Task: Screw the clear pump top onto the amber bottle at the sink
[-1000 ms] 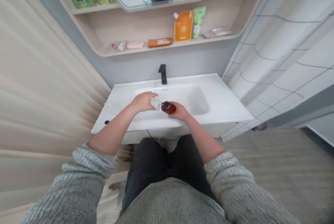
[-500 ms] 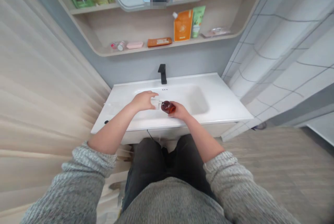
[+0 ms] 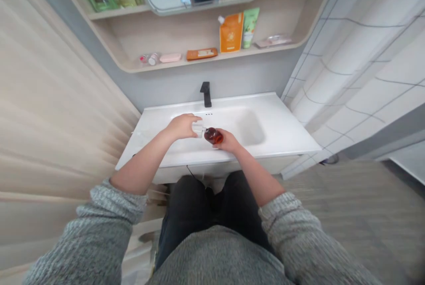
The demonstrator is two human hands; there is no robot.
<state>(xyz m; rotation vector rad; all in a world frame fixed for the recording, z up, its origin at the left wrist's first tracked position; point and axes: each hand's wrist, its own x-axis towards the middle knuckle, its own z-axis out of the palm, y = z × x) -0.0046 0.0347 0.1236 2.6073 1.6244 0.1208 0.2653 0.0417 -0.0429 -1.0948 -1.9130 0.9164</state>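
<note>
Over the white sink, my left hand is closed around a small clear bottle, its thumb and fingers on either side. My right hand grips a brown bottle, tilted with its neck to the left. The brown bottle's mouth meets the neck of the clear one, or lies right beside it; the exact contact is too small to tell. Liquid passing between them cannot be made out.
A black faucet rises behind the basin. Above it, a shelf holds an orange pouch, a green tube, a pink soap bar and a flat orange packet. A curtain hangs at left.
Both hands and bottles keep nearly the same pose. The whole view has shifted very slightly.
</note>
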